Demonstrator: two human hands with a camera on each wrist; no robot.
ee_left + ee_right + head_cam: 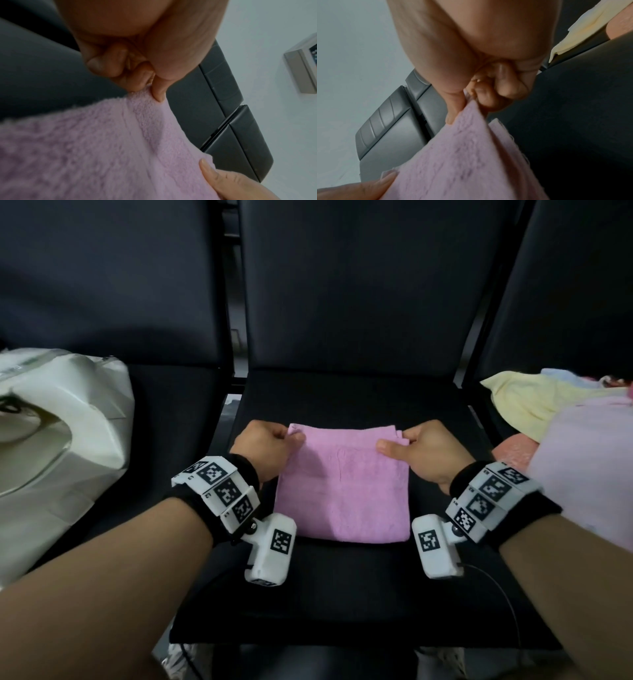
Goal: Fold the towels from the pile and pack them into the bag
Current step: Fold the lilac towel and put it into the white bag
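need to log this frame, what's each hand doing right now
left hand: pinching the pink towel's far left corner
right hand: pinching its far right corner

The middle seat [342, 594] lies bare in front of the pink towel [342, 491] and behind it up to the backrest [352, 285], so a hand could pass there. The towel's far corners are taken: the left hand [263, 448] pinches one, the right hand [426, 451] the other, each filling the narrow strip of seat beside the towel. To the left, the white bag [61, 433] fills the neighbouring seat, with a dark strip of cushion between it and the left wrist. To the right, the pile of towels [548, 409] crowds the next seat and overhangs toward the right wrist. The upright backrests close off the far side.
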